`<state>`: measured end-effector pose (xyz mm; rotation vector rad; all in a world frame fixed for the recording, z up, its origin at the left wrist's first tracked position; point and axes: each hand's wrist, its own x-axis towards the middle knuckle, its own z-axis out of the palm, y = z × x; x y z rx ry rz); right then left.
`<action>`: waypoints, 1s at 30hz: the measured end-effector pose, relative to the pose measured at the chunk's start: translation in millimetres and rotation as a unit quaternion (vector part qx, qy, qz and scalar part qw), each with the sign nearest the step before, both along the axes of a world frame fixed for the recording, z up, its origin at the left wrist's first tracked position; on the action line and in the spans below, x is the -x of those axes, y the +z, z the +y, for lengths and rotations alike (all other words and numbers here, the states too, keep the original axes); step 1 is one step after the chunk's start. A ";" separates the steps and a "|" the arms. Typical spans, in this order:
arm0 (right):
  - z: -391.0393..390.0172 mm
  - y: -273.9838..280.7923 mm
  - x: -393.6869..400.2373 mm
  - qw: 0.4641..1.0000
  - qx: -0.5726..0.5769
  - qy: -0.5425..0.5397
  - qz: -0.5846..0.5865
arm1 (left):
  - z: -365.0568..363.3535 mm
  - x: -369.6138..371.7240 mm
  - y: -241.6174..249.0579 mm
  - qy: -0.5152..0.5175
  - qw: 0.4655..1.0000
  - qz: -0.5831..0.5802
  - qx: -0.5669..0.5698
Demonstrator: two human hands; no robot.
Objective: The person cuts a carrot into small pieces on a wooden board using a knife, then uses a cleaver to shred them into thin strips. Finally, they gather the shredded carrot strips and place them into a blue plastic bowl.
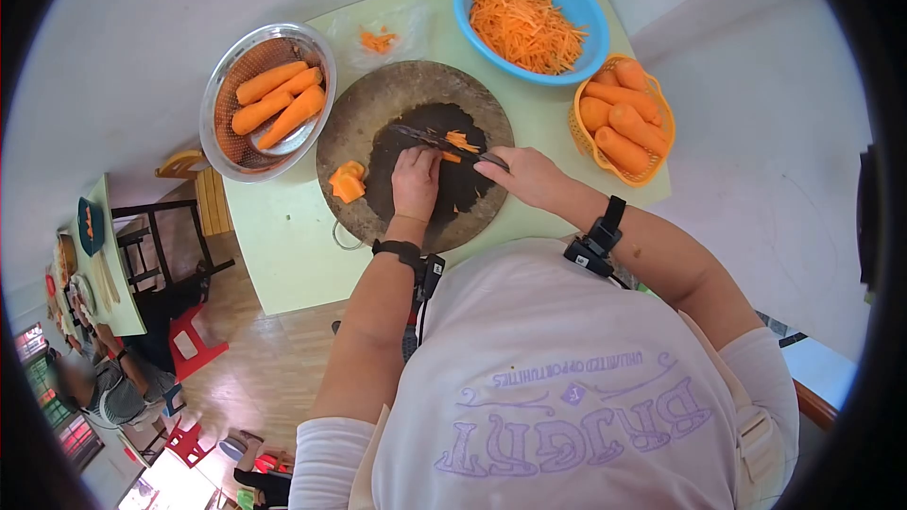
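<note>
On the tabletop (274, 264), over a chopping board (406, 87), my right grip (529, 177) clamps a knife (433, 139); my left grip (416, 184) bunches near carrot strips (461, 142), its hold hidden.

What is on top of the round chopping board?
On the board are carrot chunks toward its left edge, cut strips by the knife, and the knife, held by the right hand. Anything beneath the left hand is covered.

left hand (416, 184): fingers curled | right hand (531, 176): closed | forearms (367, 321): angled inward
</note>
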<state>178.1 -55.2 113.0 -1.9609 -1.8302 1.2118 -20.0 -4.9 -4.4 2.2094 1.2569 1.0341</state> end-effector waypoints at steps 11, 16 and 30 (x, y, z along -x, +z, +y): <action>2.5 7.0 2.9 0.998 0.014 0.020 -0.050 | -0.5 -0.4 0.7 0.006 1.000 -0.001 0.005; 3.1 -28.6 3.9 0.999 -0.027 0.006 -0.030 | 0.0 -0.2 -1.1 0.006 1.000 0.004 -0.002; 2.6 -6.7 0.4 0.999 0.000 -0.018 0.033 | -0.5 0.4 -0.9 0.005 1.000 0.002 0.006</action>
